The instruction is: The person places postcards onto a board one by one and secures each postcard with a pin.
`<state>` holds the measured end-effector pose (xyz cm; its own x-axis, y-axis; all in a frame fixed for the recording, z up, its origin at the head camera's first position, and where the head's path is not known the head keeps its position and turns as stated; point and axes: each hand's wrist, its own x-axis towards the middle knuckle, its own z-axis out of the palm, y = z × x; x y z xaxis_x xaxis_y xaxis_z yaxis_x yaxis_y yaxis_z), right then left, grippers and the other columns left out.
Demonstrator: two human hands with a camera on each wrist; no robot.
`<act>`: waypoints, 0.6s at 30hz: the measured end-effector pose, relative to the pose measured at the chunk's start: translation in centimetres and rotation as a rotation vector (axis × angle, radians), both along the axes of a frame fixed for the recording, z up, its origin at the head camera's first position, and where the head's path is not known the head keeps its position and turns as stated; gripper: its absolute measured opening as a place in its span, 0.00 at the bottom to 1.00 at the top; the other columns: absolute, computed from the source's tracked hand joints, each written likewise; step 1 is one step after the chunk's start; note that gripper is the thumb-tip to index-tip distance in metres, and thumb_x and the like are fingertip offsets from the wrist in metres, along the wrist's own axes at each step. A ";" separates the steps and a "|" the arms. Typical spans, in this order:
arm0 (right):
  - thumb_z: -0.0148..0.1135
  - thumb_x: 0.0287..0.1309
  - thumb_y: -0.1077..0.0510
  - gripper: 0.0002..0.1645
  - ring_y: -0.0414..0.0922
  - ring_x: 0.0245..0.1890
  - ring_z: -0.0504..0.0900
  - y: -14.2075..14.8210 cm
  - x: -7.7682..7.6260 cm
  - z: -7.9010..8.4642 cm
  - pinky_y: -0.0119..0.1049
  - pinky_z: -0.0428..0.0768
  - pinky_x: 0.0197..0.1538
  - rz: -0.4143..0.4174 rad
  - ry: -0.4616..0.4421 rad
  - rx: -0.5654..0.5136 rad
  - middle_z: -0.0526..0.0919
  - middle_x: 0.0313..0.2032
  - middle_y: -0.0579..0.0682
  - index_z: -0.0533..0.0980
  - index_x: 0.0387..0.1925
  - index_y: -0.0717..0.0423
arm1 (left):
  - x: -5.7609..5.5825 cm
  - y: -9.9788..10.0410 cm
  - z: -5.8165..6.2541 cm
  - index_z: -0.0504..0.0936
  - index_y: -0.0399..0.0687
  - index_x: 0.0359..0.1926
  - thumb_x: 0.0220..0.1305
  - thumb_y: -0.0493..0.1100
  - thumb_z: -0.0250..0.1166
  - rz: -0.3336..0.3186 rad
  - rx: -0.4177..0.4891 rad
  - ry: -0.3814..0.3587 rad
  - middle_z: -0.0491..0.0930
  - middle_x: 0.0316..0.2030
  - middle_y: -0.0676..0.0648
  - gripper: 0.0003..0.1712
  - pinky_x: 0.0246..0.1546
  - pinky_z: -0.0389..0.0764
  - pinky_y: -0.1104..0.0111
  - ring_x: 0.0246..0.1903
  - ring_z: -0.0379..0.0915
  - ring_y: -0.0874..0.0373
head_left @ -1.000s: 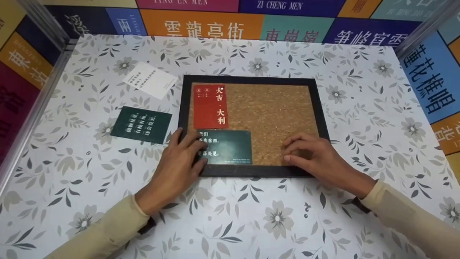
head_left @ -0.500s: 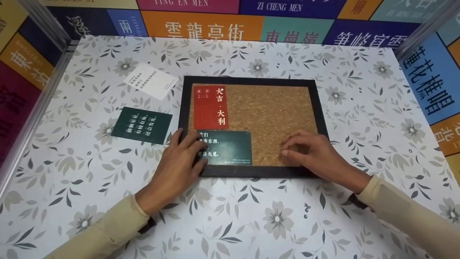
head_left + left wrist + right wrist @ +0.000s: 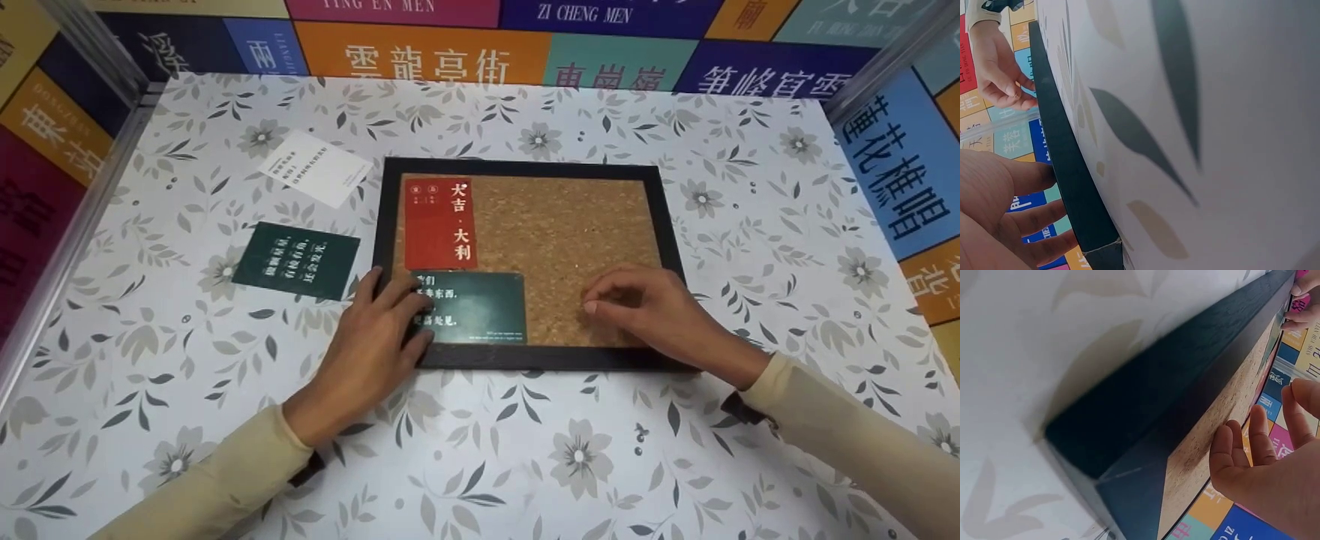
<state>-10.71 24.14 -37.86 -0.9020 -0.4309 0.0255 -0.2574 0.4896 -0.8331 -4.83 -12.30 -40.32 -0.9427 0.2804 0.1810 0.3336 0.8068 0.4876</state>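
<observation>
A black-framed cork board [image 3: 562, 232] lies on the table. At its upper left is a red card [image 3: 439, 240] with white characters. Below that lies a dark green card [image 3: 487, 307], its left end partly under my left hand [image 3: 375, 337]. That hand rests on the frame's left edge, fingers spread over the edge and card. My right hand [image 3: 652, 311] hovers over the lower right cork, thumb and index fingertips together, other fingers loosely bent. In the right wrist view, thumb and index of the right hand [image 3: 1275, 455] meet; I cannot tell whether something tiny is between them.
Left of the board, a second dark green card [image 3: 296, 261] and a white card [image 3: 315, 169] lie at angles on the flower-patterned table [image 3: 480, 465]. Colourful panels [image 3: 427, 56] with large characters stand along the back and both sides.
My right hand has shifted slightly left and up over the cork, its thumb and index drawing closer together. The left hand, board and cards stay in place.
</observation>
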 end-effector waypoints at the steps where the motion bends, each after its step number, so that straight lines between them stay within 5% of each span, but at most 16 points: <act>1: 0.75 0.66 0.69 0.03 0.41 0.48 0.88 -0.1 -0.1 0.1 0.29 0.83 0.54 -0.003 -0.016 -0.007 0.92 0.45 0.55 0.91 0.39 0.61 | 0.0 0.0 0.0 0.89 0.43 0.59 0.69 0.39 0.78 -0.001 0.000 0.000 0.79 0.68 0.38 0.20 0.74 0.67 0.31 0.78 0.57 0.22; 18: 0.76 0.68 0.62 0.03 0.41 0.43 0.88 -0.8 -0.8 0.5 0.27 0.84 0.48 -0.052 -0.097 0.035 0.92 0.44 0.52 0.91 0.42 0.58 | 0.0 0.0 0.1 0.88 0.44 0.60 0.69 0.40 0.78 0.007 0.004 -0.034 0.78 0.69 0.40 0.20 0.73 0.67 0.30 0.79 0.55 0.24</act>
